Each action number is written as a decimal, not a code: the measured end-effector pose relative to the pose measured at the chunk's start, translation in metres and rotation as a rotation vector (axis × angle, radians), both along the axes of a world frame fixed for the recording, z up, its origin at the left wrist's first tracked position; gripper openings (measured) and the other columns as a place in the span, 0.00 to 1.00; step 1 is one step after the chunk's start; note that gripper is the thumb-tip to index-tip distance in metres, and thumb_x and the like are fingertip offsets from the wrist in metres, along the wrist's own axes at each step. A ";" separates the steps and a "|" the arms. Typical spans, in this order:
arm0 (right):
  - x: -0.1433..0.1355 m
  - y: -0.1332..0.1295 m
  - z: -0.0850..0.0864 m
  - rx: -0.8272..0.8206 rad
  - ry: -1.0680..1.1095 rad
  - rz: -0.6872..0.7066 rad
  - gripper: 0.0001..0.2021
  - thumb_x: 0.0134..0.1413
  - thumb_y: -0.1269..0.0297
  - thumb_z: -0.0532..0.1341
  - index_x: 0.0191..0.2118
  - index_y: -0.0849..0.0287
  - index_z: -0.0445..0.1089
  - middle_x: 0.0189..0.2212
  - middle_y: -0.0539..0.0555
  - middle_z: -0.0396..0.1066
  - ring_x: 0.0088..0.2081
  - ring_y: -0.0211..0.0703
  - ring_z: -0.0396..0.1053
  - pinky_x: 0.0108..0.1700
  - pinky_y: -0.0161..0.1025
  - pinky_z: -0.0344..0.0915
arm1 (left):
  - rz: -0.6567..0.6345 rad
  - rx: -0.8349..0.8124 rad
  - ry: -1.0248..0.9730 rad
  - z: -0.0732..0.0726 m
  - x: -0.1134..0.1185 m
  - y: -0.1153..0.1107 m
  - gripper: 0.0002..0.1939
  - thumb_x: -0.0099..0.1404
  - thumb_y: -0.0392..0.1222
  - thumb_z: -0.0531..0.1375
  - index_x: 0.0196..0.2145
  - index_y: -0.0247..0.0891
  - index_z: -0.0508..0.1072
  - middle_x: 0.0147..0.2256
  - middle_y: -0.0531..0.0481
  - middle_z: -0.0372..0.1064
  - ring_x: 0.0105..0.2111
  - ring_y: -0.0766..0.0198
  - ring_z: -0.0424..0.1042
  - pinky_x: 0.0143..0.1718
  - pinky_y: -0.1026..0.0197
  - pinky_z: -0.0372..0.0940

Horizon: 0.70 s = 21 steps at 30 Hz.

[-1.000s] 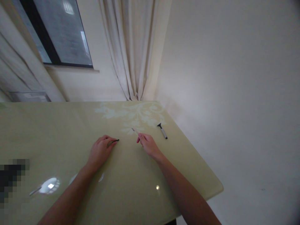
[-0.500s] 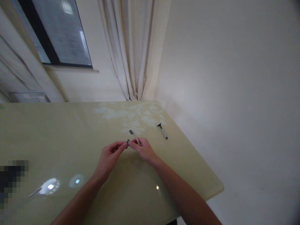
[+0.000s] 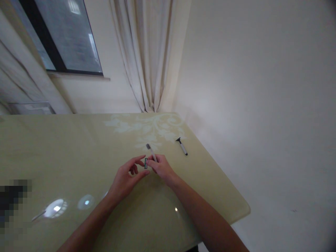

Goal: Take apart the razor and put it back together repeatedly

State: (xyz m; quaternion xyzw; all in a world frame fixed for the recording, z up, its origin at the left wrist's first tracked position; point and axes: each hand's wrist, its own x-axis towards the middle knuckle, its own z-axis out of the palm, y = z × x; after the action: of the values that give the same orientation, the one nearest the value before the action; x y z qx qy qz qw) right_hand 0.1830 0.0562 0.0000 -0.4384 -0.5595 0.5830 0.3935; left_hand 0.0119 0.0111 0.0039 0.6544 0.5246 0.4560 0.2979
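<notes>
My right hand [image 3: 162, 167] is closed, pinching a small dark rectangular razor cartridge [image 3: 146, 163] between thumb and finger. The same hand also holds a toothbrush [image 3: 152, 152] with a light handle, its dark bristle head pointing up and away. Around the cartridge's left side, my left hand [image 3: 130, 175] is open, with thumb and forefinger spread apart; its other fingers are curled. A razor [image 3: 182, 147] with a grey handle and black T-shaped head lies on the table, beyond and right of my right hand.
The glossy pale table [image 3: 65, 150] meets the wall along its right side. A thin light stick [image 3: 38, 215] lies at lower left, near light reflections and a pixelated dark patch [image 3: 13, 197]. Curtains [image 3: 147, 56] and a window [image 3: 70, 38] are behind.
My left thumb and forefinger have parted from the cartridge and spread open. The cartridge now stays in my right fingers, turned more upright. The razor has not moved.
</notes>
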 end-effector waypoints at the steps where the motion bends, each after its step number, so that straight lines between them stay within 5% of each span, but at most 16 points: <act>1: 0.000 0.000 0.000 -0.003 -0.001 0.016 0.12 0.51 0.56 0.66 0.28 0.58 0.67 0.18 0.43 0.54 0.23 0.34 0.52 0.26 0.34 0.49 | -0.012 0.004 0.012 0.000 0.000 0.000 0.26 0.58 0.51 0.68 0.54 0.44 0.77 0.37 0.50 0.78 0.26 0.64 0.67 0.29 0.61 0.66; 5: 0.005 0.003 0.003 0.052 -0.020 0.092 0.18 0.57 0.48 0.64 0.30 0.59 0.69 0.19 0.44 0.56 0.23 0.34 0.53 0.27 0.34 0.51 | 0.000 0.016 0.029 0.000 -0.003 0.000 0.20 0.60 0.51 0.67 0.48 0.42 0.78 0.34 0.51 0.76 0.26 0.65 0.68 0.27 0.63 0.64; 10: 0.022 0.005 0.014 0.394 -0.302 0.100 0.22 0.72 0.51 0.50 0.39 0.58 0.76 0.25 0.48 0.64 0.29 0.37 0.62 0.34 0.35 0.55 | 0.093 0.004 -0.027 -0.001 -0.009 0.004 0.22 0.57 0.53 0.69 0.46 0.41 0.76 0.34 0.52 0.74 0.24 0.67 0.66 0.26 0.64 0.63; 21: 0.027 0.001 0.024 0.528 -0.532 0.208 0.16 0.71 0.57 0.55 0.37 0.58 0.77 0.25 0.48 0.68 0.28 0.37 0.61 0.32 0.36 0.49 | 0.149 -0.030 -0.080 0.004 -0.014 0.008 0.23 0.54 0.55 0.70 0.43 0.40 0.75 0.32 0.53 0.72 0.23 0.68 0.64 0.23 0.65 0.61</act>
State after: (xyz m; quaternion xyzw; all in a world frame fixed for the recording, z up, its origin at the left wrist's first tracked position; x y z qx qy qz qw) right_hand 0.2101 0.0570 0.0241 -0.3988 -0.8142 0.3216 0.2730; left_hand -0.0016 0.0186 0.0077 0.5903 0.5661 0.4948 0.2935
